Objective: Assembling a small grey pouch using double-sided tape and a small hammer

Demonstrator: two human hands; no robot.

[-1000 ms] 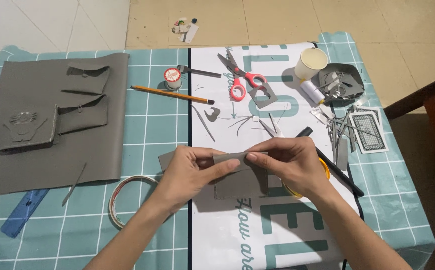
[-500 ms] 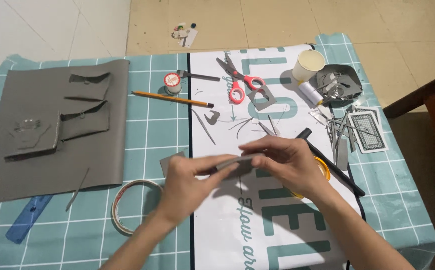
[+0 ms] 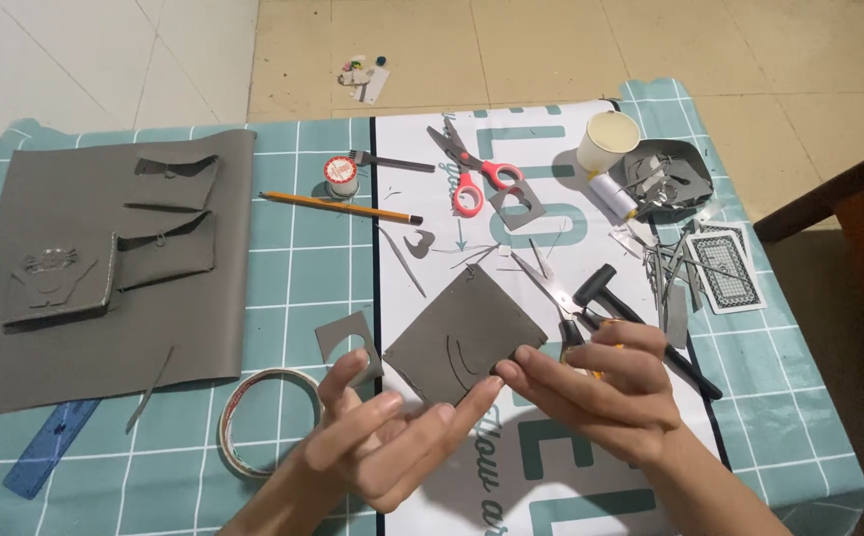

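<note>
Both hands meet over the mat: left hand (image 3: 382, 442) open, fingers spread, empty; right hand (image 3: 591, 392) seemingly pinching the near corner of the grey leather square (image 3: 464, 335), which lies tilted diamond-wise just beyond them.

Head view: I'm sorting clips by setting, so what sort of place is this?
Probably a home craft table for leather or faux-leather work: a teal gridded cutting mat carries a grey sheet with cut pieces, red-handled scissors and a tape roll, on a tiled floor.

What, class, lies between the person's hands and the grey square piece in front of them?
Nothing visible: the right hand touches the grey square piece at its near edge, and the left hand fingertips reach just beside it.
</note>
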